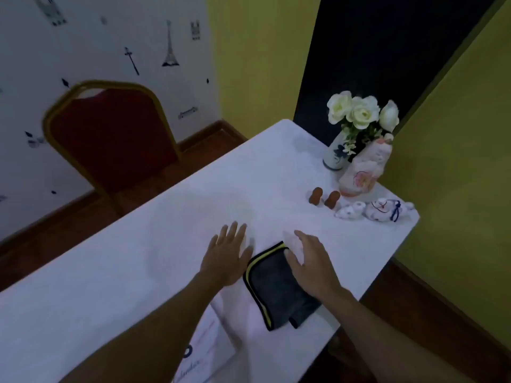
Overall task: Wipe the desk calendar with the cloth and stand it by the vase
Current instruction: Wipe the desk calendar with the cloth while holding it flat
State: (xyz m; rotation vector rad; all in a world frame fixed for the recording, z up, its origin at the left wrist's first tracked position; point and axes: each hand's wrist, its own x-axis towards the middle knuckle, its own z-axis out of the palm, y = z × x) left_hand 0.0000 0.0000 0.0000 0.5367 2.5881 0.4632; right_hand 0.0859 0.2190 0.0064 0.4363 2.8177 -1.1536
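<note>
Calendar [210, 344] half hidden under left forearm, print blurred, bottom cropped.

The cloth [279, 286] is dark grey with a yellow and black edge. It is folded and lies flat on the white desk [138, 258]. The desk calendar [206, 346] is white (you can just make out faint printing on it) and lies flat near the front edge. The vase [336, 152] is white with blue flowers painted on it. It stands upright at the far corner, holding white flowers.
</note>
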